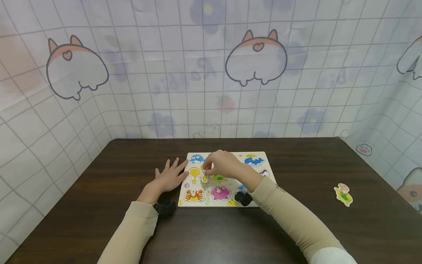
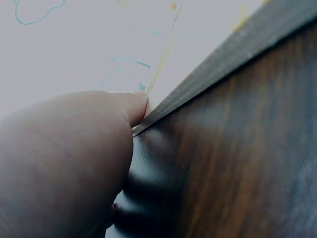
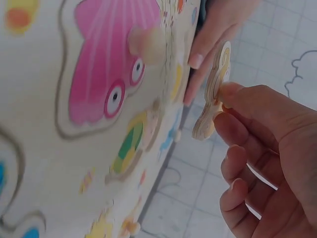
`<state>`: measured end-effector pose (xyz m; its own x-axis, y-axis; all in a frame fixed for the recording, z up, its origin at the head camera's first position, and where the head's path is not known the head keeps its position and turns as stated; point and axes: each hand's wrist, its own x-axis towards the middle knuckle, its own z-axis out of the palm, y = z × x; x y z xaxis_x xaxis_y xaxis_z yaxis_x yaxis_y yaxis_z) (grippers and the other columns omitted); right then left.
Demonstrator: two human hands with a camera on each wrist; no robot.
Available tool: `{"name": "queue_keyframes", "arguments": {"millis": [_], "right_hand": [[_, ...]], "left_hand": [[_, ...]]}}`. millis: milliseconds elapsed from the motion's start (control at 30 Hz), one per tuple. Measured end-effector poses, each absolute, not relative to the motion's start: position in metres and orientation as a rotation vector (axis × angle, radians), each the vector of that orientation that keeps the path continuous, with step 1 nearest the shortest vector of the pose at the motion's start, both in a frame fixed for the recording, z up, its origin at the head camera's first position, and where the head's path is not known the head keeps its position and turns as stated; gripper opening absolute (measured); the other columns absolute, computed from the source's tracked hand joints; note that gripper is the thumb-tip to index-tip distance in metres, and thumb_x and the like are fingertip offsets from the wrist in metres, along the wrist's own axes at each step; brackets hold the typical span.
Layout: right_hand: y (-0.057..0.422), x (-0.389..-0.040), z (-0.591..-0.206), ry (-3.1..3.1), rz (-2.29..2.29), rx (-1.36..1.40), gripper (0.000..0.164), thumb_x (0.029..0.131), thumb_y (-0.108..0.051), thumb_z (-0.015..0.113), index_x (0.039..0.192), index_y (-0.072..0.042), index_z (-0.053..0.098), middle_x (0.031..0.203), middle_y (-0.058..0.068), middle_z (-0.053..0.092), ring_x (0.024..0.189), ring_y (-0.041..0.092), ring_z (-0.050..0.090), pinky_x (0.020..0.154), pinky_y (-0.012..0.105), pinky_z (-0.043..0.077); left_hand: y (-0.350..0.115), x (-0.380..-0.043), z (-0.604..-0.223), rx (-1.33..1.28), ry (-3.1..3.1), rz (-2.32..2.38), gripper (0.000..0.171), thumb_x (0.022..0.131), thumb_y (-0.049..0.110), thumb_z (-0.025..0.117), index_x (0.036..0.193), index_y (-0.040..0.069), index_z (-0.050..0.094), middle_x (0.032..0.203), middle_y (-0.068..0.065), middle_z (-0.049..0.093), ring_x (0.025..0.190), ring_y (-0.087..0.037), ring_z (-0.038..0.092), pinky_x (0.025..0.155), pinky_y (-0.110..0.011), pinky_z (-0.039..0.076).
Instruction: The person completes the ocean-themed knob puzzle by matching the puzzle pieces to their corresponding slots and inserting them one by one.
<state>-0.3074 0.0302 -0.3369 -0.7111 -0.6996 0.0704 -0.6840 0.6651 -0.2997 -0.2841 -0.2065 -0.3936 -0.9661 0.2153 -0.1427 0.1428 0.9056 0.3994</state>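
My right hand [image 1: 222,164] is over the left half of a wooden peg puzzle board [image 1: 207,190]. Between its thumb and index finger it pinches a thin seahorse puzzle piece [image 3: 214,94] with a yellow curl, held on its edge, tilted up from the board. A yellow seahorse picture [image 1: 195,175] shows on the board just left of the piece. My left hand [image 1: 167,179] lies with spread fingers at the board's left edge, fingertips on the rim; in the left wrist view its thumb side [image 2: 69,144] meets that edge.
A crab piece [image 1: 193,195], a pink shell piece [image 1: 220,193] and a blue whale piece [image 1: 254,161] sit in the board. A turtle piece [image 1: 343,194] lies apart on the dark wooden table [image 1: 303,165] at the right. A patterned curtain [image 1: 184,91] stands behind.
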Motion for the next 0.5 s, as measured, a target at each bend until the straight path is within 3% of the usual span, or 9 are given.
{"name": "queue_keyframes", "arguments": {"millis": [300, 500], "right_hand": [[0.003, -0.310, -0.347, 2.790, -0.410, -1.153, 0.015, 0.096, -0.027, 0.077, 0.105, -0.015, 0.081, 0.093, -0.007, 0.073, 0.084, 0.008, 0.063, 0.074, 0.027, 0.052], [-0.006, -0.314, -0.348, 2.805, -0.387, -1.084, 0.015, 0.095, -0.027, 0.078, 0.104, -0.016, 0.081, 0.093, -0.008, 0.073, 0.084, 0.008, 0.063, 0.073, 0.028, 0.052]], "left_hand": [[-0.207, -0.285, -0.394, 0.284, 2.905, 0.577, 0.060, 0.112, 0.042, 0.036, 0.166, 0.018, 0.021, 0.169, -0.021, 0.006, 0.152, -0.051, -0.004, 0.108, -0.080, -0.005], [-0.207, -0.284, -0.395, 0.288, 2.906, 0.573, 0.059, 0.113, 0.040, 0.037, 0.166, 0.019, 0.022, 0.169, -0.021, 0.007, 0.152, -0.050, -0.004, 0.109, -0.080, -0.004]]}}
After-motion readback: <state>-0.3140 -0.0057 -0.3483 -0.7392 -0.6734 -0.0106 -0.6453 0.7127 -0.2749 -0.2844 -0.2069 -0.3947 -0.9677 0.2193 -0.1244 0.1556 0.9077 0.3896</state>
